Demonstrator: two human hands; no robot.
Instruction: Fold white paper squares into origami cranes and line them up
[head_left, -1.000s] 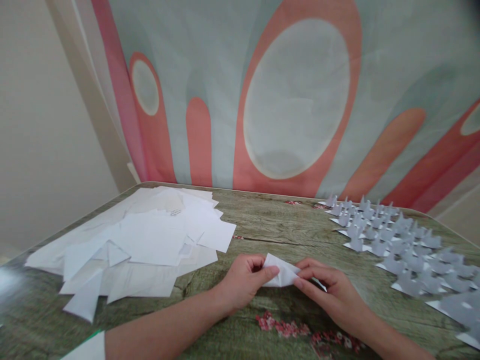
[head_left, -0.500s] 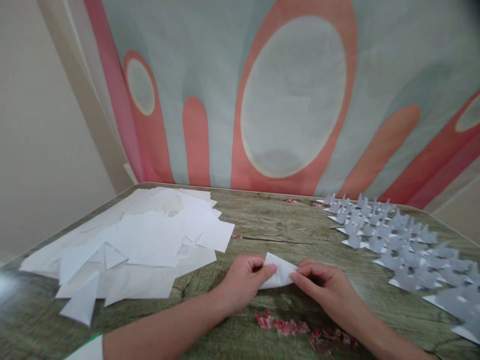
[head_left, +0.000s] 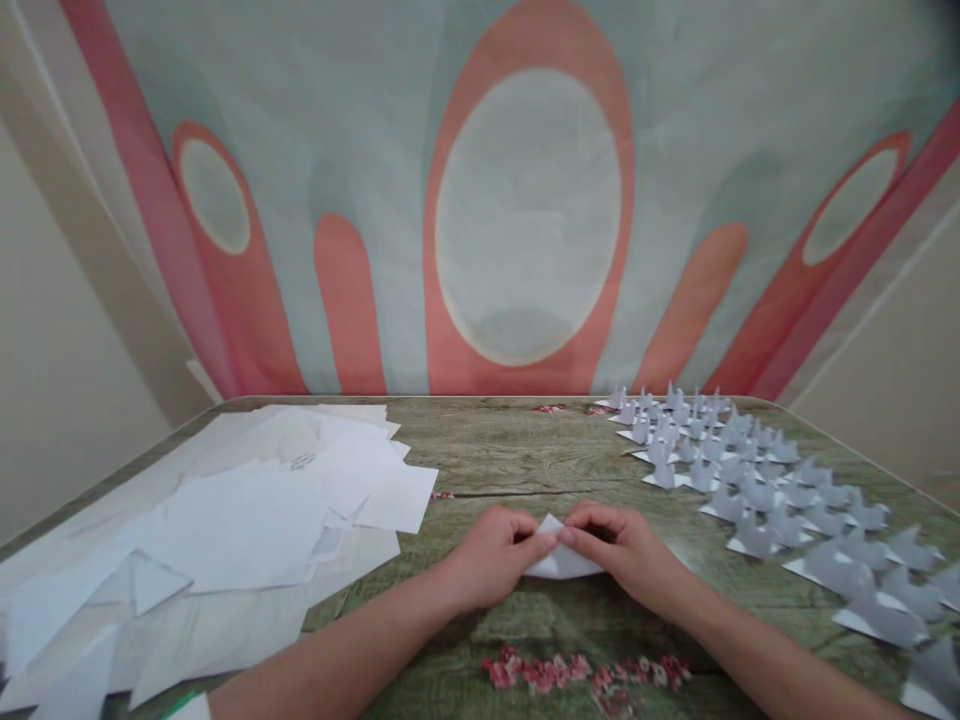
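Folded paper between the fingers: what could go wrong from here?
The folded paper might crease unevenly, since fingers of both hands pinch it. An outward swing of the right forearm could topple the paper figures standing beyond it. The left forearm might disturb the loose sheets beside it.

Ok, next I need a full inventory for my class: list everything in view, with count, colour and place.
held paper: one, white, folded, between both hands
paper pile: many sheets, mostly white, table's left side
folded paper figures: dozens, white, in rows on the right
table: one, greenish-brown wood look, beneath everything
flower prints: several, pink, on the tabletop
backdrop: one, pale green and coral, behind the table
walls: two, beige, either side
apparent sleeve edge: one, white and green, bottom left
left hand: one, bare, pinching the paper
right hand: one, bare, likewise
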